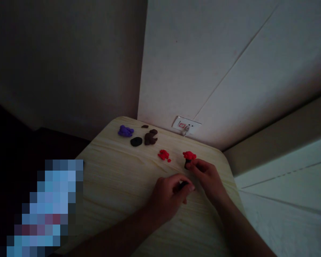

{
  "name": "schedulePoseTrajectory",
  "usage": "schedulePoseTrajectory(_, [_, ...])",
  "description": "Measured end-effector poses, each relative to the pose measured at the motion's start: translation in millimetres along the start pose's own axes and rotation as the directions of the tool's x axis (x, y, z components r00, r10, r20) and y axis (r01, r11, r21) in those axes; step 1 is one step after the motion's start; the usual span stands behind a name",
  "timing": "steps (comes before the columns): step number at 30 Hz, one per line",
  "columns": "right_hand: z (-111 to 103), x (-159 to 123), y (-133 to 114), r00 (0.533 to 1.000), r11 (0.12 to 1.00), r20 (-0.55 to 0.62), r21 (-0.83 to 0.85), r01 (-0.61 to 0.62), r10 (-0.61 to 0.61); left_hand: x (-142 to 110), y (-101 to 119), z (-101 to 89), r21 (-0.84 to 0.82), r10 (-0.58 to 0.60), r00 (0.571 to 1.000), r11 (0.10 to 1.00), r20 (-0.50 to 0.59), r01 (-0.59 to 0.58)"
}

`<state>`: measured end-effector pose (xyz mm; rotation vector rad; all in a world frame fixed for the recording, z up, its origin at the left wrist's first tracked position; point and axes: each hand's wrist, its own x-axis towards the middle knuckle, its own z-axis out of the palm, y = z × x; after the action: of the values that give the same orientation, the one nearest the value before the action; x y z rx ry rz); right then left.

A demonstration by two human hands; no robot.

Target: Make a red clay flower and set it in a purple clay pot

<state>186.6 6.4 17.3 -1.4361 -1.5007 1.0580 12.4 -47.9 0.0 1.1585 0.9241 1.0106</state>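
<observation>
My right hand (pixel 206 176) pinches the dark lower part of a small clay figure (pixel 189 155) with a lumpy red top, which is upright near the table's right side. Closer to me, my left hand (pixel 171 196) is closed with thumb and fingers pinched together. Something dark shows between those fingers, apparently a bit of clay, mostly hidden. Left of the figure lies a lump of red clay (pixel 163 154) with a tiny red bit beside it. Farther back are a brown clay lump (pixel 150 137), a flat black clay piece (pixel 136 141) and a purple clay lump (pixel 126 131).
The pale wood-grained table (pixel 109 178) has rounded corners and stands against the wall. A small dark brown piece (pixel 144 126) lies near its back edge. Just behind is a wall socket (pixel 186 125) with a plug and cable. A pixelated patch covers the lower left.
</observation>
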Motion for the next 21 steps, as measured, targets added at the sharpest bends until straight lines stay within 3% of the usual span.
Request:
schedulePoseTrajectory(5, [-7, -13, -8, 0.997, 0.991, -0.049, 0.119, 0.057, -0.051, 11, -3, -6.4, -0.244, -0.147, 0.983, 0.963, -0.109, 0.117])
schedulePoseTrajectory(11, [-7, -30, -17, 0.991, 0.985, -0.019, 0.11, 0.134, -0.133, 13, 0, -5.7, -0.263, -0.194, 0.976, 0.951, -0.099, 0.163])
schedulePoseTrajectory(21, [2, -35, -8, 0.971, 0.974, 0.082, 0.01, 0.227, -0.227, 14, 4, -4.9, -0.21, -0.253, 0.963, 0.95, -0.092, 0.229])
